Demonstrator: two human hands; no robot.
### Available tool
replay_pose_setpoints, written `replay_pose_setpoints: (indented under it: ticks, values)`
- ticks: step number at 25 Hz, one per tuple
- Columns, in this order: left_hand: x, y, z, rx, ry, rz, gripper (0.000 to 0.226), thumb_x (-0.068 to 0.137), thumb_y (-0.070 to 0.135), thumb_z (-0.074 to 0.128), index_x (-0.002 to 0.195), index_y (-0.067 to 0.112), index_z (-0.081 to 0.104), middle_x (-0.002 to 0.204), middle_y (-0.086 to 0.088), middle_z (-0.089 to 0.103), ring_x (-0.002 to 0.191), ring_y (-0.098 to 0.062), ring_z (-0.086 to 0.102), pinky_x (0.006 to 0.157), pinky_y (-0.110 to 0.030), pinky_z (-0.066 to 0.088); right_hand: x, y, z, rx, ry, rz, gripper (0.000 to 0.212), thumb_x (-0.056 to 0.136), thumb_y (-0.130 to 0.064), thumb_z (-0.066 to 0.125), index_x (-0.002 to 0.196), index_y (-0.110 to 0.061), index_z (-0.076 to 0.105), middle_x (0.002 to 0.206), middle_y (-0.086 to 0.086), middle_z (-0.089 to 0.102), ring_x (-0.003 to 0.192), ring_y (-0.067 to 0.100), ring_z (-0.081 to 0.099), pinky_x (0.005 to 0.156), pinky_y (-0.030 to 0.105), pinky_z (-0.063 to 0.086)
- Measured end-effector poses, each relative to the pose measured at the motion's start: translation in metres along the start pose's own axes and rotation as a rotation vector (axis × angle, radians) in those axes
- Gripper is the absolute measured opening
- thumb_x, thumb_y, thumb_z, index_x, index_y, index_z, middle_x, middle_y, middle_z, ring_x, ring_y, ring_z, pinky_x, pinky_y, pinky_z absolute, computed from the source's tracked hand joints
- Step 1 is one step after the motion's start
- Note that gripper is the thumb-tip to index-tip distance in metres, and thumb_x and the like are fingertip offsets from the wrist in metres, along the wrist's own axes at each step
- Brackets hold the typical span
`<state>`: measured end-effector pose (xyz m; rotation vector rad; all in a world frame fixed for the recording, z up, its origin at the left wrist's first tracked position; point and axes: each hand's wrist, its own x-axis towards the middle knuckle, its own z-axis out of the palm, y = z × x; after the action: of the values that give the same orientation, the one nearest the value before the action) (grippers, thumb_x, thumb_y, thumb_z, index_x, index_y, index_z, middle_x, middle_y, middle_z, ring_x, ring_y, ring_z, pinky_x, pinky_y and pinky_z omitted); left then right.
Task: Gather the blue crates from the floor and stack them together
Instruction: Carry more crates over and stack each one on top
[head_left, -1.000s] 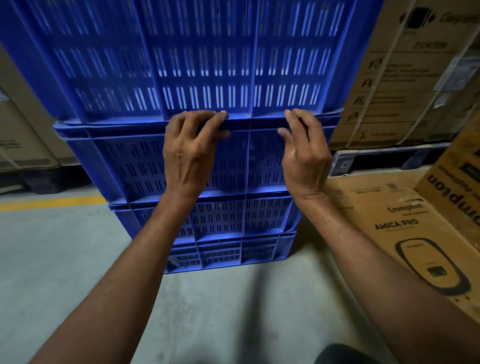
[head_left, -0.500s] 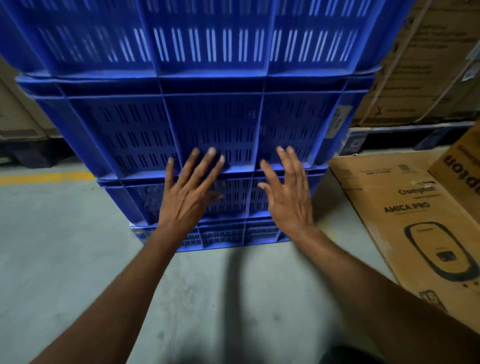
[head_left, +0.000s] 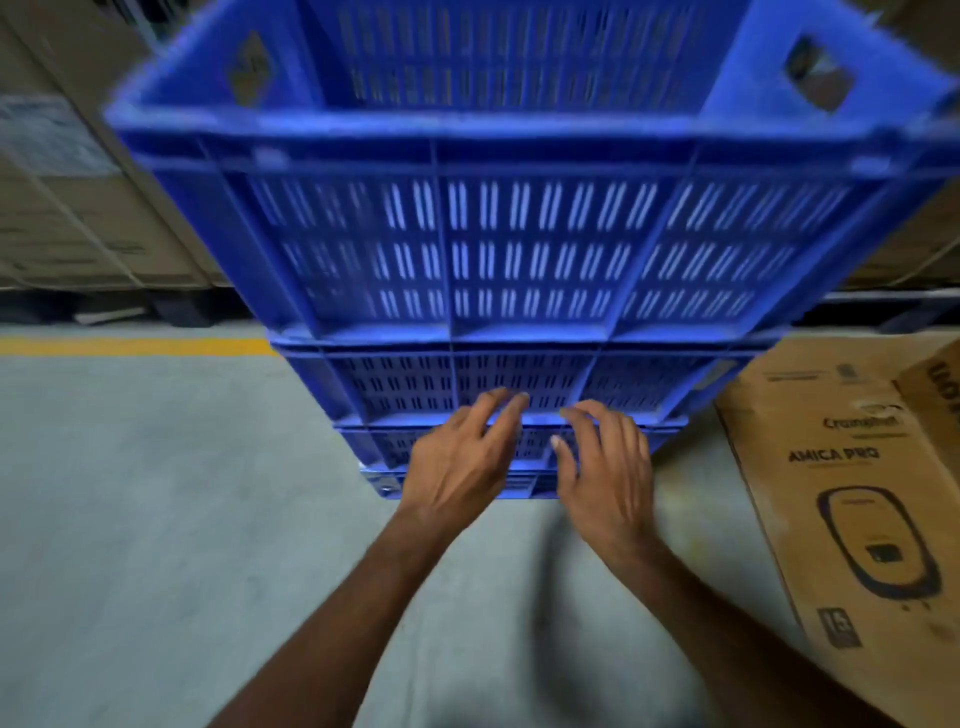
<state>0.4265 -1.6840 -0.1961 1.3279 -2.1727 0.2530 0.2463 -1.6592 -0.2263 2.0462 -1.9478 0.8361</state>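
A stack of several blue slotted crates stands on the floor in front of me. The top crate (head_left: 524, 249) is the largest in view, its open rim facing me. A second crate (head_left: 519, 382) sits under it, with lower ones below. My left hand (head_left: 462, 462) and my right hand (head_left: 605, 467) hover low in front of the stack, side by side, fingers loosely spread and slightly curled, holding nothing. The fingertips are near the lower edge of the second crate; contact is unclear through the blur.
A large cardboard box (head_left: 852, 499) printed "AMICA PRO" lies on the floor at the right, close to the stack. More cardboard cartons (head_left: 78, 197) stand on pallets behind left and right. A yellow line (head_left: 130, 346) crosses the grey concrete floor.
My hands let go of the crate rim, dropped down the stack's front, and now sit lower with fingers curling. The view has risen, showing the top crate's open rim.
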Motion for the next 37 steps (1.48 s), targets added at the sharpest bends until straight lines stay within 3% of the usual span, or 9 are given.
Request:
replay_pose_setpoints:
  ticks: [3, 6, 11, 15, 20, 23, 28, 32, 37]
  values:
    - [0.064, 0.011, -0.114, -0.053, 0.269, 0.05, 0.02, 0.092, 0.022, 0.072, 0.11, 0.016, 0.074, 0.105, -0.003, 0.072, 0.075, -0.025, 0.068, 0.053, -0.035, 0.054, 0.064, -0.063, -0.098, 0.107, 0.234, -0.032, 0.025, 0.092, -0.028, 0.07, 0.111, -0.012, 0.07, 0.113, 0.012, 0.064, 0.099, 0.034, 0.059, 0.087, 0.046, 0.046]
    - [0.135, -0.003, -0.214, -0.088, 0.356, -0.049, 0.02, 0.095, 0.023, 0.069, 0.11, 0.011, 0.075, 0.106, -0.01, 0.071, 0.085, -0.03, 0.067, 0.069, -0.039, 0.053, 0.153, -0.107, -0.194, 0.133, 0.32, -0.09, 0.034, 0.093, -0.037, 0.067, 0.115, -0.011, 0.07, 0.114, 0.015, 0.061, 0.102, 0.035, 0.055, 0.09, 0.046, 0.043]
    - [0.21, -0.06, -0.274, 0.145, 0.036, -0.309, 0.034, 0.097, 0.041, 0.054, 0.126, 0.025, 0.062, 0.136, -0.001, 0.056, 0.128, -0.028, 0.048, 0.104, -0.047, 0.037, 0.262, -0.132, -0.23, 0.01, -0.108, -0.084, 0.042, 0.098, -0.05, 0.051, 0.126, -0.021, 0.061, 0.133, 0.004, 0.052, 0.122, 0.031, 0.046, 0.099, 0.047, 0.039]
    - [0.242, -0.128, -0.256, 0.213, -0.291, -0.438, 0.055, 0.087, 0.044, 0.064, 0.138, 0.026, 0.054, 0.157, -0.008, 0.034, 0.147, -0.035, 0.026, 0.116, -0.057, 0.024, 0.318, -0.119, -0.2, -0.05, -0.256, 0.087, 0.07, 0.089, -0.062, 0.056, 0.146, -0.023, 0.044, 0.156, 0.011, 0.034, 0.142, 0.037, 0.029, 0.109, 0.053, 0.031]
    - [0.258, -0.177, -0.227, 0.173, -0.497, -0.498, 0.076, 0.084, 0.041, 0.068, 0.151, 0.026, 0.038, 0.165, -0.009, 0.016, 0.147, -0.037, 0.026, 0.108, -0.056, 0.037, 0.405, -0.159, -0.143, 0.005, -0.567, -0.229, 0.097, 0.08, -0.079, 0.051, 0.158, -0.033, 0.016, 0.168, 0.008, 0.0, 0.154, 0.035, 0.001, 0.12, 0.06, 0.016]
    - [0.259, -0.182, -0.217, -0.05, -0.584, -0.594, 0.084, 0.081, 0.018, 0.067, 0.155, 0.031, 0.029, 0.166, -0.004, 0.01, 0.128, -0.036, 0.052, 0.084, -0.047, 0.054, 0.404, -0.171, -0.107, 0.096, -0.724, -0.028, 0.093, 0.082, -0.078, 0.051, 0.158, -0.036, 0.017, 0.168, 0.006, -0.003, 0.155, 0.032, -0.001, 0.12, 0.06, 0.014]
    - [0.26, -0.175, -0.211, -0.013, -0.632, -0.734, 0.081, 0.088, 0.009, 0.054, 0.154, 0.043, 0.021, 0.15, -0.003, 0.035, 0.079, -0.039, 0.065, 0.059, -0.034, 0.04, 0.328, -0.134, -0.027, -0.073, -1.269, 0.144, 0.131, 0.059, -0.079, 0.074, 0.151, -0.052, -0.015, 0.161, 0.005, -0.035, 0.15, 0.041, -0.022, 0.113, 0.074, 0.011]
    - [0.26, -0.179, -0.212, 0.022, -0.619, -0.734, 0.076, 0.093, 0.012, 0.05, 0.153, 0.045, 0.019, 0.126, -0.01, 0.052, 0.084, -0.039, 0.065, 0.065, -0.039, 0.046, 0.318, -0.133, -0.015, -0.093, -1.265, 0.146, 0.135, 0.054, -0.081, 0.075, 0.147, -0.057, -0.02, 0.158, 0.002, -0.041, 0.148, 0.041, -0.028, 0.11, 0.077, 0.011]
    - [0.264, -0.183, -0.211, -0.031, -0.577, -0.727, 0.073, 0.09, 0.009, 0.05, 0.151, 0.043, 0.029, 0.125, -0.009, 0.055, 0.092, -0.04, 0.066, 0.073, -0.043, 0.051, 0.316, -0.137, -0.011, -0.14, -1.256, 0.136, 0.129, 0.061, -0.078, 0.074, 0.149, -0.054, -0.017, 0.16, 0.006, -0.036, 0.149, 0.044, -0.021, 0.108, 0.076, 0.021]
